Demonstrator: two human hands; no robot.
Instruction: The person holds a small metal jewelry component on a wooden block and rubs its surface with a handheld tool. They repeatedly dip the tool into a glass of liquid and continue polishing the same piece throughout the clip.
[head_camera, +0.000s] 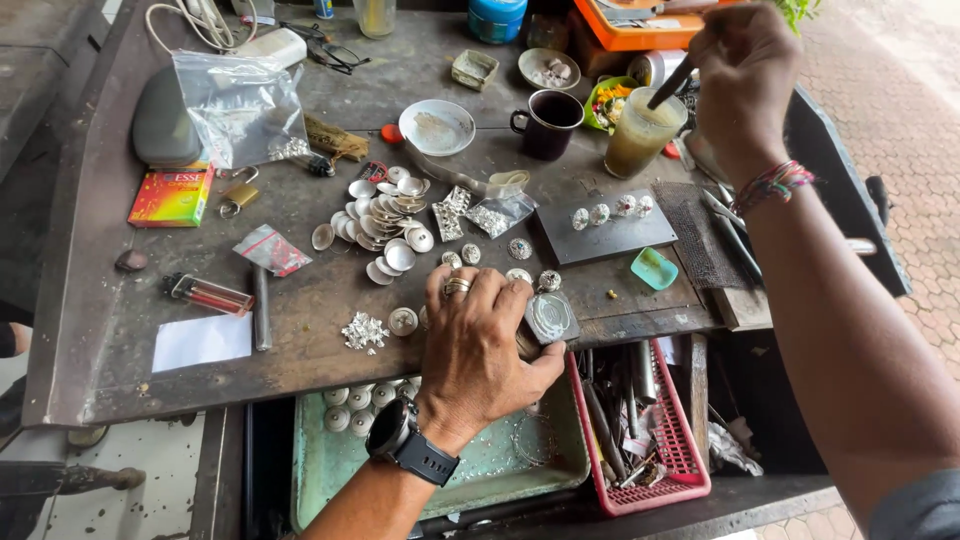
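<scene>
My left hand (480, 340) rests palm down on the front edge of the worn metal bench (100, 320). Its fingers and thumb hold a round silver disc on a small dark block (549, 318). A ring is on one finger and a black watch on the wrist. My right hand (742, 70) is raised at the far right, shut on a thin dark tool (668, 84) whose tip dips into a plastic cup of cloudy liquid (640, 135). A pile of domed silver pieces (385, 220) lies just beyond my left hand.
A dark slab (605, 235) carries several ornate silver buttons. A dark mug (548, 124), white bowl (436, 126), plastic bags (240, 105), lighter (208, 294) and red box (172, 196) sit around. Below the bench are a green tray (320, 460) and a red tool basket (655, 440).
</scene>
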